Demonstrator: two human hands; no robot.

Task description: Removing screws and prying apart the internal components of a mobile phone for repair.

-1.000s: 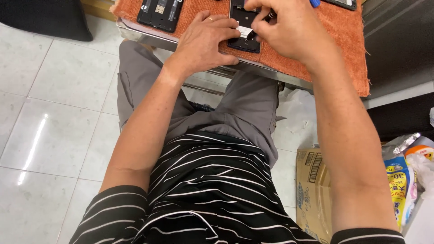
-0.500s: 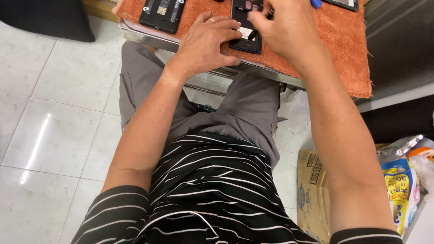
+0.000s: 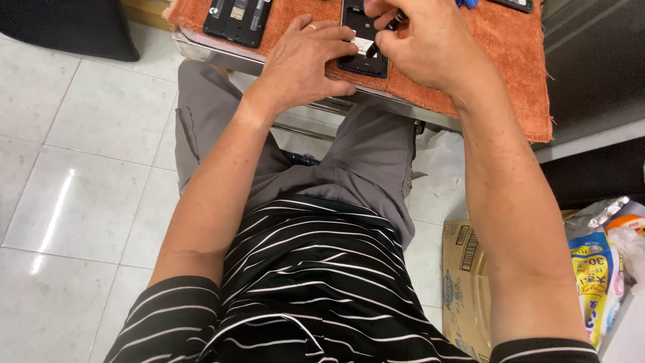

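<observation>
- Right, leftmost on the orange cloth: a second opened phone, black, insides facing up, well apart from both hands, nobody touching it.
- The cloth covers a metal table edge; a pale tiled floor lies below on the left.
- Left hand: palm down on the cloth, a ring on one finger, fingers stretched toward the opened phone and pressed against its left edge. Fingertips sit at a small white tab on the phone; can't tell whether they pinch it or just hold it flat.
- The opened phone sits between the two hands, near the front edge of the cloth, its top end cut off by the frame.
- Right hand: curled over the phone's right side, thumb and forefinger pressed together on a thin dark tool whose tip meets the white tab.
- Below: grey trousers, striped shirt.
- Far right, on the floor: a cardboard box, with colourful packets just beside it.
</observation>
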